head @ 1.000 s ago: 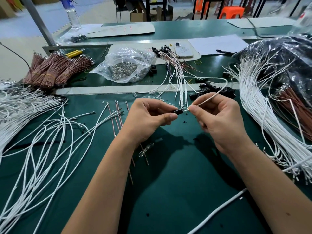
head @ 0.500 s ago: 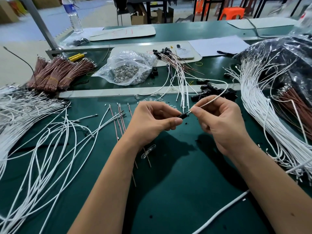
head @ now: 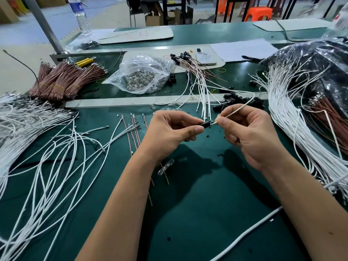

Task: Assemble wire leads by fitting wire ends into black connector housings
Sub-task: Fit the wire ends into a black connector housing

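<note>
Both hands sit slightly higher in view than a second ago, grips unchanged. Left hand (head: 170, 132) pinches the black connector housing (head: 205, 124) above the green bench (head: 197, 213); right hand (head: 250, 132) pinches the white wire (head: 237, 109), its tip at the housing's mouth. Spare housings (head: 239, 102) lie just behind.

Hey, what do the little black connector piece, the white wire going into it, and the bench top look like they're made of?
Black connector housing, pinched by the left hand: likely moulded plastic, dark with a slight sheen.
White wire, pinched by the right hand: flexible matte white sleeve, maybe woven or plastic insulation; its tip glints like metal.
Bench top: dark green matte mat, probably rubber or vinyl.
</note>
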A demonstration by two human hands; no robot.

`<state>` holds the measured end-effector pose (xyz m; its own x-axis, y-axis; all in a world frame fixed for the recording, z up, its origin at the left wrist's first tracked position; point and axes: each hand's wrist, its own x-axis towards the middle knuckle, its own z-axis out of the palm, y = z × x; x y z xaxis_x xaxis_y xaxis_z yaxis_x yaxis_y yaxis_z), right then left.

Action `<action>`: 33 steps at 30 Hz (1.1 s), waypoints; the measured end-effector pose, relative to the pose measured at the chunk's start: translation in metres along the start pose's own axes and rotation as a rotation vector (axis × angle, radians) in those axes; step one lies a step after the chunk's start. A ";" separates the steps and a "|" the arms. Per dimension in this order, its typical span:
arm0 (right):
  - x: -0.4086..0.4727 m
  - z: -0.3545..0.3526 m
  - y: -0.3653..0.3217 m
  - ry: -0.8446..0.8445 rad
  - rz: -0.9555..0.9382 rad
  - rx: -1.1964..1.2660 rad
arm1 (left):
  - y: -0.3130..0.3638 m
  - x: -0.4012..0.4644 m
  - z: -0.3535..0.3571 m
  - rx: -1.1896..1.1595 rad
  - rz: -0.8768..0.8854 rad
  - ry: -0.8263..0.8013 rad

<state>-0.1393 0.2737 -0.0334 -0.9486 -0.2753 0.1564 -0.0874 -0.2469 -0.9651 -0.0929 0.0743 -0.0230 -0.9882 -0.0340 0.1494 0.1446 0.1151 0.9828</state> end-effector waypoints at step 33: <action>-0.006 0.014 0.000 -0.020 0.107 0.011 | -0.007 0.000 0.015 -0.088 -0.037 0.106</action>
<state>-0.1299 0.2623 -0.0317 -0.9459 -0.3194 0.0570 0.0175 -0.2257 -0.9740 -0.0950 0.0880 -0.0312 -0.9828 -0.1414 0.1189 0.1166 0.0244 0.9929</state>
